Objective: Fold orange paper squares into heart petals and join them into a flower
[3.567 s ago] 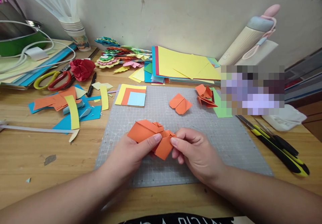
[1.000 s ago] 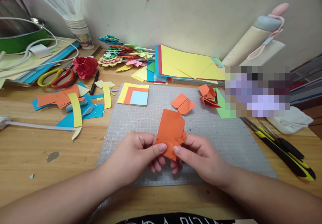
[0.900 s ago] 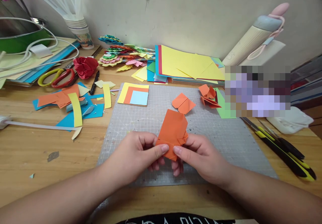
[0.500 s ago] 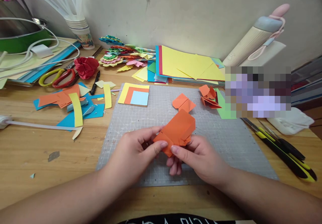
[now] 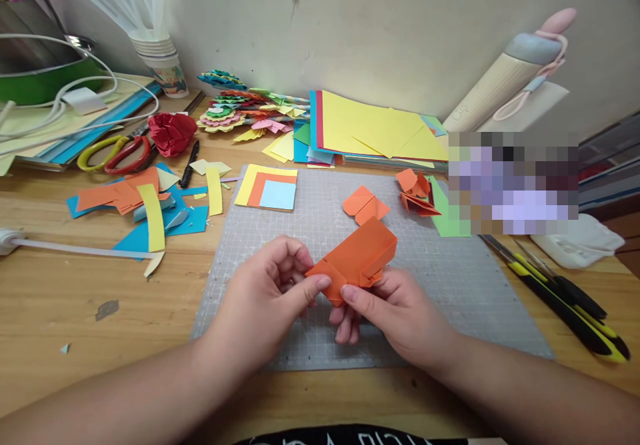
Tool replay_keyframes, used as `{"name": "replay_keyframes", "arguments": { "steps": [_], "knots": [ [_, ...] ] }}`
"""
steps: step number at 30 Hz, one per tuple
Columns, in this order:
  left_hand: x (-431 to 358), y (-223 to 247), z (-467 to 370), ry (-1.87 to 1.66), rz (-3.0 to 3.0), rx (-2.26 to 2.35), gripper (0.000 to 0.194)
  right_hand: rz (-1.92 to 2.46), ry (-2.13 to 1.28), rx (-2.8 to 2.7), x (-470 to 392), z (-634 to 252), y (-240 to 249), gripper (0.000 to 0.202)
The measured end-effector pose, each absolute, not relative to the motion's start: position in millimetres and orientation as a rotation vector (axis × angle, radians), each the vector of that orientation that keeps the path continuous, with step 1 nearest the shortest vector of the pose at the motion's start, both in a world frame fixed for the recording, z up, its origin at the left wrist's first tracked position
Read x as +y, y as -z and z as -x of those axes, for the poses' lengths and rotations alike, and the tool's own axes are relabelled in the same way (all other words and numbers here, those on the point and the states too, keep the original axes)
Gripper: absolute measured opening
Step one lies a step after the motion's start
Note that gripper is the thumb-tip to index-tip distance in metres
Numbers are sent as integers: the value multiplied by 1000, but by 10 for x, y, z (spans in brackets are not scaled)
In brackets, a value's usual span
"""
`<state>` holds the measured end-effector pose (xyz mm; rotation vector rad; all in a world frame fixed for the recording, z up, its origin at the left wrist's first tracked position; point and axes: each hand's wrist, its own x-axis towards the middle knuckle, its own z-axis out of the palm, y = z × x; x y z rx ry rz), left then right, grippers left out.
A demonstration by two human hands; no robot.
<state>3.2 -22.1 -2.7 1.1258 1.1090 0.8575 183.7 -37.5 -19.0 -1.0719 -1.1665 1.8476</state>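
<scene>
A folded piece of orange paper [image 5: 361,252] is held above the grey cutting mat [image 5: 280,338]. My left hand [image 5: 273,292] pinches its left corner between thumb and forefinger. At the lower edge, my right hand [image 5: 395,308] grips it with the thumb on top and the other fingers underneath. Just beyond the held paper lies a flat folded orange piece [image 5: 365,204]. Farther right stands another folded orange paper piece [image 5: 417,192], on or beside a green sheet [image 5: 445,208]. The underside of the held paper is hidden.
Square papers [image 5: 267,188] lie stacked on the mat's far left. Paper scraps [image 5: 150,212], scissors [image 5: 117,155] and a black pen [image 5: 189,165] are on the left. Yellow sheets [image 5: 375,122] lie at the back. A utility knife [image 5: 565,305] rests at the right.
The orange paper has tilted and shifted slightly right, so its upper face looks narrower. My left forefinger has bent and lifted at the paper's left corner. My right hand keeps its hold.
</scene>
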Motion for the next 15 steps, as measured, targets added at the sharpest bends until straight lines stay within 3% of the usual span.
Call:
{"name": "replay_keyframes", "arguments": {
  "steps": [15],
  "knots": [
    [-185,18,-25,-824,-1098,1080,20,1149,-1667,-1316,-429,-1835,203,22]
  ]
}}
